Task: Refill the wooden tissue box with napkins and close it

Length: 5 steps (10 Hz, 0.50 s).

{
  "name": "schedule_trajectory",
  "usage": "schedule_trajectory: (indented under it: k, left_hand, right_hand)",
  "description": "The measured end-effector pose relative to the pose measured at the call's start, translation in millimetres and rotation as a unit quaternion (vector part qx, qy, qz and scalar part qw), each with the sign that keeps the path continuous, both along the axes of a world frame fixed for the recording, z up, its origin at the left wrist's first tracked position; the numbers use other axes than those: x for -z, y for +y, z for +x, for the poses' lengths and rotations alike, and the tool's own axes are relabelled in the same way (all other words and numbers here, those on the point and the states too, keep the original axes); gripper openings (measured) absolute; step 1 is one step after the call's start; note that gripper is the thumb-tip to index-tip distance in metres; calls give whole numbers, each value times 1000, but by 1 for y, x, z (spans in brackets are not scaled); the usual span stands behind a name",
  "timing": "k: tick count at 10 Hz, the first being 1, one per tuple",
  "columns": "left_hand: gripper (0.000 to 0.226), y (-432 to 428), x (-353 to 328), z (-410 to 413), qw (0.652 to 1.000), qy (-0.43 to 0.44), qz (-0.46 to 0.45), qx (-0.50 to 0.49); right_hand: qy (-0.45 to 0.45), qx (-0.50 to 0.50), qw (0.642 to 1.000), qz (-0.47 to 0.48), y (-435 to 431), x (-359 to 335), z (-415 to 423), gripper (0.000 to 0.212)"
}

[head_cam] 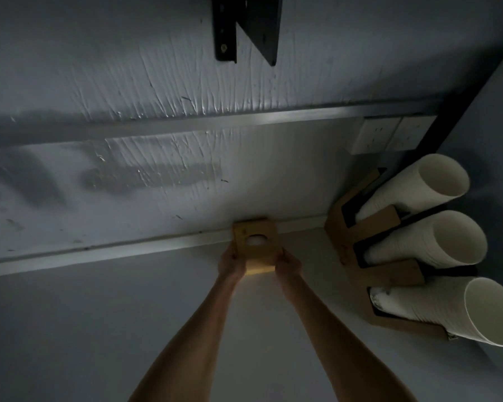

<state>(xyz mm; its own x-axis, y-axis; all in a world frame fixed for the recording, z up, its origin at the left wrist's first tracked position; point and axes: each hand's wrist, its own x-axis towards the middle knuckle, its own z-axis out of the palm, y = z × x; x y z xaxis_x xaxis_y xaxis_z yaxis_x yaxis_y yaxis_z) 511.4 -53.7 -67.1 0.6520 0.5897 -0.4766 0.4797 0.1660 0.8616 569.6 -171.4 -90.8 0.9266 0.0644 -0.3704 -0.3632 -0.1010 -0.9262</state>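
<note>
A small wooden tissue box (254, 250) stands on the white counter against the back wall, its lid on top. White napkin shows through the oval slot (256, 240) in the lid. My left hand (230, 264) grips the box's left side and my right hand (286, 264) grips its right side, both arms stretched forward. The scene is dim.
To the right, a wooden rack (349, 248) holds three stacks of white paper cups (427, 245) lying on their sides. Wall sockets (389, 134) sit above the rack. A black bracket (246, 27) hangs on the textured wall. The white counter (99, 329) spreads to the left.
</note>
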Motion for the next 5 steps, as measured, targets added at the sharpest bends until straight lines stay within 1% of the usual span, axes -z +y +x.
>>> schedule_trajectory:
  k: [1,2,3,4,5]
  left_hand:
    - [68,1,-6,3,999,-6,-35,-10]
    - [61,-3,-13,0,997,-30,-59,-31]
    - [61,2,-10,3,997,-27,-67,-39]
    - [62,6,-4,-3,999,-20,-49,-8]
    - [88,6,-5,-16,996,-49,17,69]
  right_hand:
    - [45,23,995,81,4,8,9,33]
    - [58,28,994,82,3,9,8,34]
    - [55,16,995,81,6,4,9,31]
    - [90,-30,994,57,-8,-23,5,35]
    - [115,-167,979,-1,-29,-57,-9,42]
